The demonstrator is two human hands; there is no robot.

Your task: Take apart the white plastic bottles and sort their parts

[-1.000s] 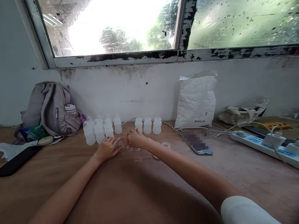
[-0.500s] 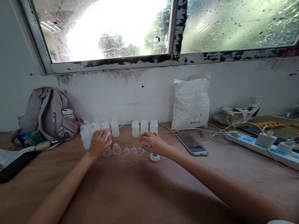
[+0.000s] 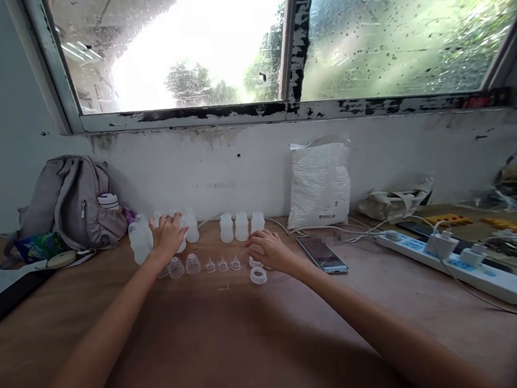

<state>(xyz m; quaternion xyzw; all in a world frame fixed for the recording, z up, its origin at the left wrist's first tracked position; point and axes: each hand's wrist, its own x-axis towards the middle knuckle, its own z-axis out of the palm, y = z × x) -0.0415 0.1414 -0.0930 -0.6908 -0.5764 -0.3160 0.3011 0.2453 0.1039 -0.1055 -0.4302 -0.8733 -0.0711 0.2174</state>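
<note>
Reaching with two bare hands over bottle parts on a smooth brown table (image 3: 174,353).
Can count three open, cloudy white plastic bottles (image 3: 242,227) in a row, three small, clear, pointy nipples (image 3: 222,266), two clear, round-topped caps (image 3: 192,264) in full view, and one thick white plastic ring (image 3: 259,280) near another, partly hidden. Bending the left hand (image 3: 166,237) over closed, cloudy bottles (image 3: 139,243), too crowded to count; cannot tell if gripping one. Curving the right hand (image 3: 268,249) loosely by the rings; cannot tell if pinching one. Set against a stained white wall (image 3: 167,173), under a spotty window (image 3: 242,46).
</note>
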